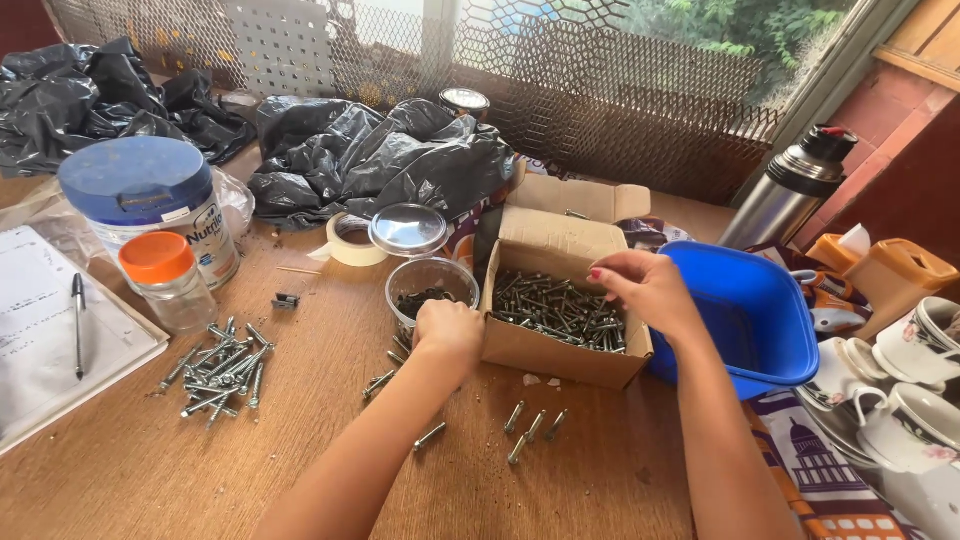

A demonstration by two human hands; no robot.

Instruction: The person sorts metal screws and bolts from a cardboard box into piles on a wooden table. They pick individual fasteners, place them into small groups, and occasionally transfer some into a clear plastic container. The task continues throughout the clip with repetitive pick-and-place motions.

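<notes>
Wood, worn and scuffed, makes up the table [140, 470], which stands against a window covered in metal mesh [600, 90], with greenery outside and a red wall to the right. Crumpled black plastic bags [390, 155] lie along the back edge, glossy and creased. An open brown cardboard box [545, 350], its flaps up, holds a tangle of grey metal bolts [555, 305] and sits mid-table beside a blue plastic tub [750, 310]. The right hand [645, 285] hovers over the box's far corner with fingers curled loosely downward; whether they grip a bolt cannot be told. The left hand [447, 330] is closed in a fist just beside a clear round plastic cup [430, 280] with dark pieces inside, the cup's clear lid [408, 230] leaning behind it. More bolts lie in a loose pile [220, 370] to the left and scattered in front of the box. At left stand a white labelled tin with a blue lid [140, 190], a small jar with an orange cap [165, 280], and a roll of tape [352, 240]; a steel flask [790, 190] and floral cups [920, 340] stand at right.
</notes>
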